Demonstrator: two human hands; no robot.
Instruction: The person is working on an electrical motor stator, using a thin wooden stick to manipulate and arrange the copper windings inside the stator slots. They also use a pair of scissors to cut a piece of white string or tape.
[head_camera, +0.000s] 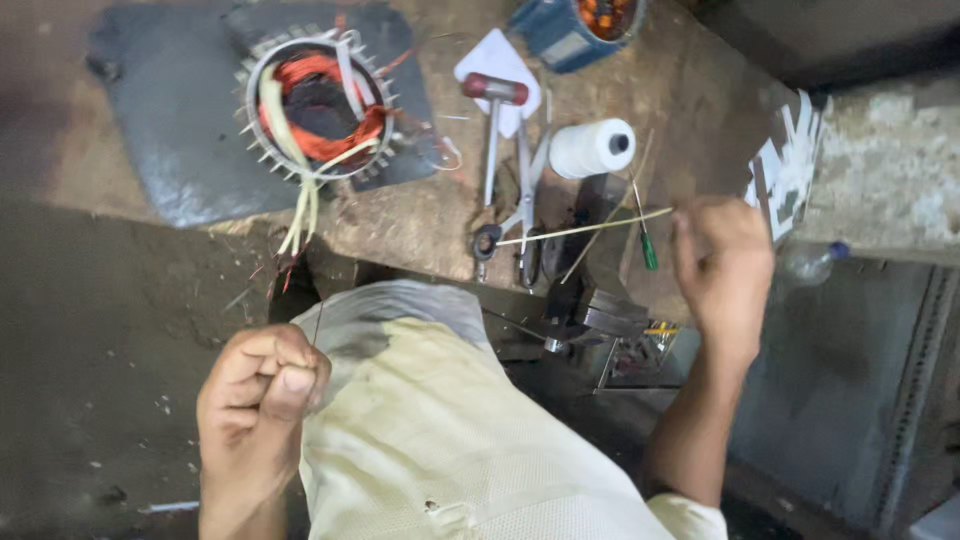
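White thread spool (593, 148) lying on brown workbench (420, 215) (beside red-headed hammer (494, 100)); right hand (722, 262) pinches pale thin strip (585, 230); left hand (262, 398) fisted, pinching fine wire (317, 325).

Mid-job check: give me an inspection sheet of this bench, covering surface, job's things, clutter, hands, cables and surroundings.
Surface: worn wooden bench, with a dark mat under the stator.
Job's things: motor stator with orange copper windings and pale sleeving hanging over the bench edge; thin pale strip pinched in the right hand.
Clutter: hammer, scissors, white thread spool, green-handled screwdriver, white paper pieces, blue tub.
Hands: left hand closed, apparently on a fine wire; right hand raised, pinching the strip's end.
Cables: loose wire ends below the stator.
Surroundings: clear plastic bottle, grey metal cabinet, dark floor.
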